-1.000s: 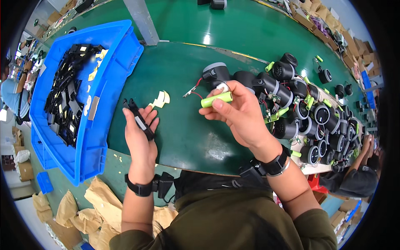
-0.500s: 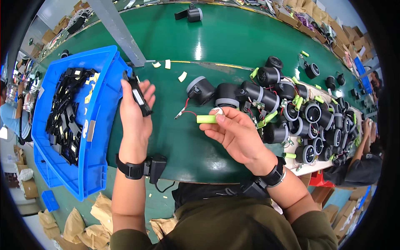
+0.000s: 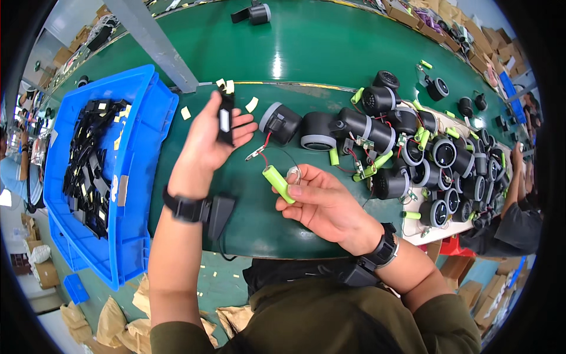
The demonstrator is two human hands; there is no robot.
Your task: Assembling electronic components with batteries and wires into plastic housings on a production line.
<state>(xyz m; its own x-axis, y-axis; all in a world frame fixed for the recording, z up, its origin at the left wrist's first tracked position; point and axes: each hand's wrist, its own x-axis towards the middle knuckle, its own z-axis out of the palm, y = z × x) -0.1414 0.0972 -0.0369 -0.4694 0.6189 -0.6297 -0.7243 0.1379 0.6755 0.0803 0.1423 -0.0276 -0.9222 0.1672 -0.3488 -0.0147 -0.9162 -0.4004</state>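
Observation:
In my left hand [image 3: 203,141] is a slim black plastic part [image 3: 225,121] with a white patch, held upright between thumb and palm, the other fingers stretched out behind it. My right hand [image 3: 330,206] pinches a bright green cylindrical battery [image 3: 276,183], tilted with its upper end toward the left. A small whitish round piece [image 3: 293,174] with a thin wire sits at the same fingers. Red wire runs from the battery to a small circuit board [image 3: 255,154], and on to a black round housing with a grey ring [image 3: 282,124] on the table.
A blue bin [image 3: 137,177] of black plastic parts stands at the left. Many similar housings [image 3: 377,133] with batteries and boards crowd the right. Yellowish paper bits [image 3: 252,104] lie beyond my left hand. A grey post [image 3: 156,44] rises behind the bin. Another person's arm [image 3: 514,183] shows far right.
My left hand has moved right, away from the bin, carrying the black plastic part. My right hand has turned the battery from level to slanting and shifted it slightly left and down.

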